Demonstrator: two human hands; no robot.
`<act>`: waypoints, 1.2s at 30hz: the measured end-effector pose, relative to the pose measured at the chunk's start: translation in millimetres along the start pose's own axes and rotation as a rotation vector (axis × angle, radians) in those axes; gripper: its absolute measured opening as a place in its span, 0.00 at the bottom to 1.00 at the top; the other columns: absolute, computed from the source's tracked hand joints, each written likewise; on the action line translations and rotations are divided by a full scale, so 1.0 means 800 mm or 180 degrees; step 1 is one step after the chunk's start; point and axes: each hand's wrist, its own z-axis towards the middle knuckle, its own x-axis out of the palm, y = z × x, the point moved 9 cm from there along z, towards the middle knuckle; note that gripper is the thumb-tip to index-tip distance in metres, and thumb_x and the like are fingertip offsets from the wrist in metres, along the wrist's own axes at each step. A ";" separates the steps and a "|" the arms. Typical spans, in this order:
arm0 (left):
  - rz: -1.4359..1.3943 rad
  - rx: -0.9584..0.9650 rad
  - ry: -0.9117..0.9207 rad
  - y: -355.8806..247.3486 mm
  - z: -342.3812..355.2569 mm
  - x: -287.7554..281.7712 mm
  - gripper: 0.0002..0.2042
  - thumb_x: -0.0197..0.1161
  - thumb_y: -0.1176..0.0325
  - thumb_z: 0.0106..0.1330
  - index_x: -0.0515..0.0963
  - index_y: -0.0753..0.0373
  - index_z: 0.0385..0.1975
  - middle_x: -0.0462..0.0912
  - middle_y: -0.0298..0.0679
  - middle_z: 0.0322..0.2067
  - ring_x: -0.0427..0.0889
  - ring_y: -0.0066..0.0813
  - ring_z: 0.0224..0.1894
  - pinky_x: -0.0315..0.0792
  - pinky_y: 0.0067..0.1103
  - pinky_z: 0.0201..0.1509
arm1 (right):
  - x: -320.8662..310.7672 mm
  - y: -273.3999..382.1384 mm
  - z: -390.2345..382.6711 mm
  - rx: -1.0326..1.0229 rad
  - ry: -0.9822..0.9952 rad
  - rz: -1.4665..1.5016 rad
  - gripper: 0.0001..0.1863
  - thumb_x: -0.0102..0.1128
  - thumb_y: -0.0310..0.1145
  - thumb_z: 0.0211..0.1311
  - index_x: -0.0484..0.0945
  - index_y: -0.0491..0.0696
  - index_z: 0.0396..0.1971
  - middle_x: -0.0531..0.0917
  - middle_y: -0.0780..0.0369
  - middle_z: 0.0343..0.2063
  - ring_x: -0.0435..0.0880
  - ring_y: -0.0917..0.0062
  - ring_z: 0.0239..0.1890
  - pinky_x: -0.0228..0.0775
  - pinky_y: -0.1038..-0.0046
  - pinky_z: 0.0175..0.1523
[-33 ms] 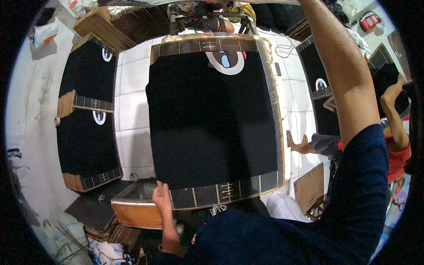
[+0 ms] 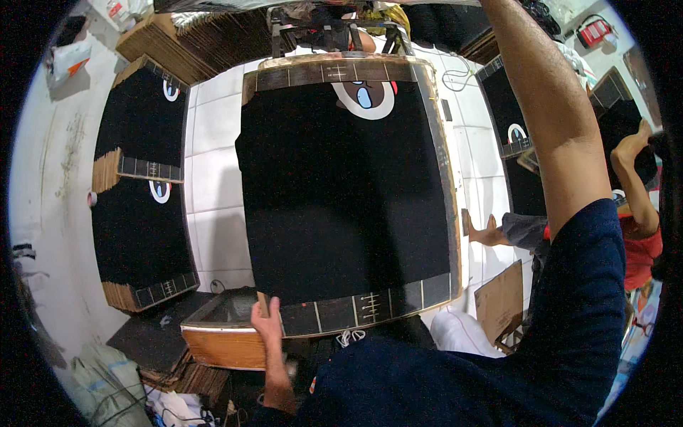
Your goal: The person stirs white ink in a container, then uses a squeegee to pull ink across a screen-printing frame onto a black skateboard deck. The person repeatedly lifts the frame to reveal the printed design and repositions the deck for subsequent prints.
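Observation:
A large board covered in black cloth lies flat before me, with pale lines and markings on its dark near and far end strips. A round white-rimmed print with a brown, blue and red picture shows at the cloth's far end. My left hand holds the board's near left corner, thumb up along the wooden edge. My right arm reaches up past the top edge of the view, so its hand is hidden. Below the corner stands a wood-faced box with a dark inside.
Stacked boards with black cloth run along the left wall; more boards stand at right. Beside them a person in a red top reaches out a hand. A brown panel leans near my right. White cable lies beneath the near edge.
My left hand and the board's near end have shifted slightly to the right. The right arm stays where it was.

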 end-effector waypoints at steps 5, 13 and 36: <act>0.0133 0.0447 0.0103 -0.034 -0.009 0.026 0.21 0.81 0.62 0.58 0.77 0.67 0.41 0.82 0.38 0.36 0.78 0.29 0.40 0.74 0.28 0.48 | -0.008 -0.007 0.011 -0.0032 -0.0032 0.0084 0.47 0.61 0.80 0.48 0.88 0.48 0.47 0.89 0.50 0.44 0.87 0.58 0.51 0.76 0.60 0.58; 0.0244 0.0367 0.0151 -0.043 0.003 0.026 0.22 0.80 0.61 0.58 0.77 0.68 0.41 0.82 0.39 0.35 0.78 0.33 0.39 0.74 0.30 0.48 | -0.005 -0.016 0.056 -0.0068 -0.0014 0.0063 0.52 0.60 0.82 0.47 0.87 0.44 0.49 0.88 0.47 0.46 0.86 0.56 0.53 0.75 0.60 0.62; 0.1244 0.0313 -0.0043 -0.057 0.011 0.027 0.33 0.81 0.51 0.55 0.69 0.67 0.47 0.76 0.56 0.44 0.76 0.57 0.49 0.69 0.43 0.57 | -0.015 -0.017 0.069 0.0127 -0.0074 0.0001 0.51 0.57 0.84 0.48 0.88 0.46 0.47 0.88 0.55 0.39 0.87 0.67 0.44 0.79 0.66 0.48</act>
